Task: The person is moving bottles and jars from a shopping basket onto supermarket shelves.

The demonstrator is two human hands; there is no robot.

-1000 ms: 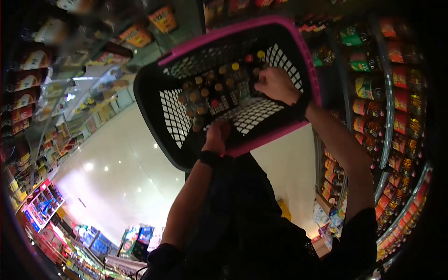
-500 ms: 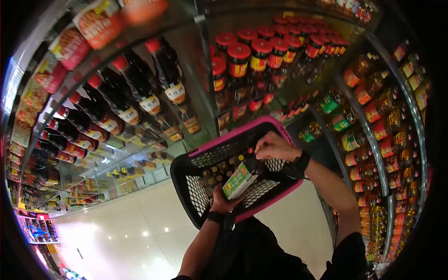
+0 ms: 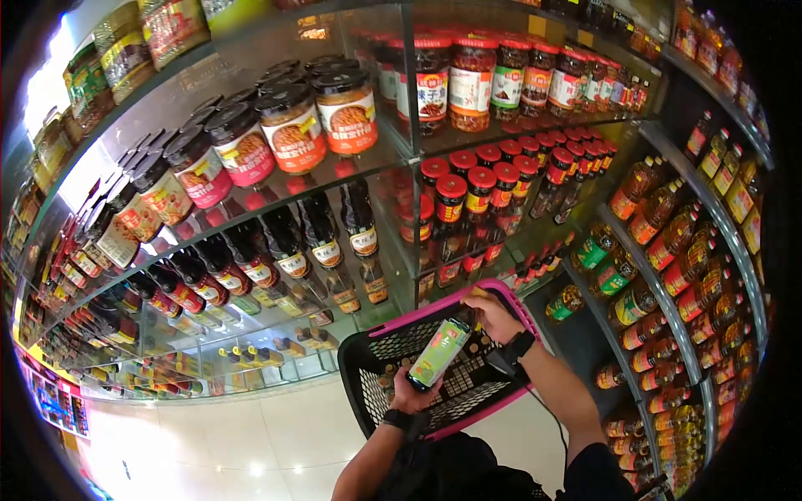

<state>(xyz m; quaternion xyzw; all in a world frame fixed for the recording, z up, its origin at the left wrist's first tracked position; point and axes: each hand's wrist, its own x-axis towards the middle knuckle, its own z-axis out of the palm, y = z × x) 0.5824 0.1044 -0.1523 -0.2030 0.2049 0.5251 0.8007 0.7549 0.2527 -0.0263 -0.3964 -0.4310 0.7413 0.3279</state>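
Observation:
My left hand (image 3: 411, 394) is closed around the lower end of a dark bottle (image 3: 440, 354) with a green-and-white label. The bottle lies tilted over the inside of a black shopping basket (image 3: 359, 380) with a pink rim. My right hand (image 3: 494, 318) is near the basket's far right corner, beyond the bottle's upper end. Its fingers are curled together close to the pink rim, and I cannot tell what they hold. Several small-capped bottles (image 3: 386, 376) stand inside the basket, partly hidden by my left hand and the bottle.
Glass shelves ahead carry dark-lidded jars (image 3: 292, 125), dark sauce bottles (image 3: 322, 230) and red-lidded jars (image 3: 480, 188). On the right, curved racks hold oil bottles (image 3: 668, 242). Pale floor tiles (image 3: 251, 430) stretch out at the lower left. A thin dark cord (image 3: 555, 417) hangs by my right forearm.
The view has tilted up, bringing higher shelves into sight. The bottle in my left hand has turned its label toward me. My right hand has moved toward the basket's far rim.

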